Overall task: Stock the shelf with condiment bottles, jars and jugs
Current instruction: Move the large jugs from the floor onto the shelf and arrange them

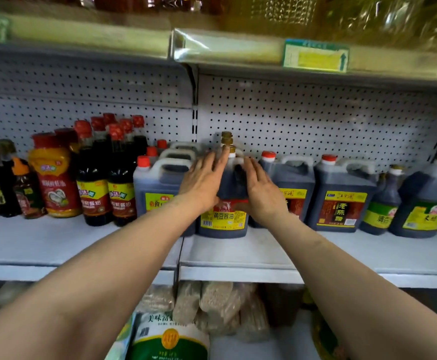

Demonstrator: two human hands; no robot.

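Observation:
A dark soy sauce jug (pixel 223 219) with a yellow and red label and a gold cap stands on the white shelf (pixel 238 253), in the middle of the row. My left hand (pixel 201 180) lies flat against its left shoulder, fingers straight. My right hand (pixel 261 185) presses its right shoulder the same way. More gold caps show behind it. A jug with a red cap (pixel 157 190) stands just to its left, partly hidden by my left wrist. Two vinegar jugs (pixel 342 196) with red caps stand to its right.
At the shelf's left stand tall dark bottles (pixel 121 183) with red caps and an orange oyster sauce bottle (pixel 53 178). Green-labelled jugs (pixel 425 201) fill the far right. A pegboard wall (pixel 316 120) backs the shelf. Below lie noodle packs (pixel 212 305) and a white bag (pixel 170 339).

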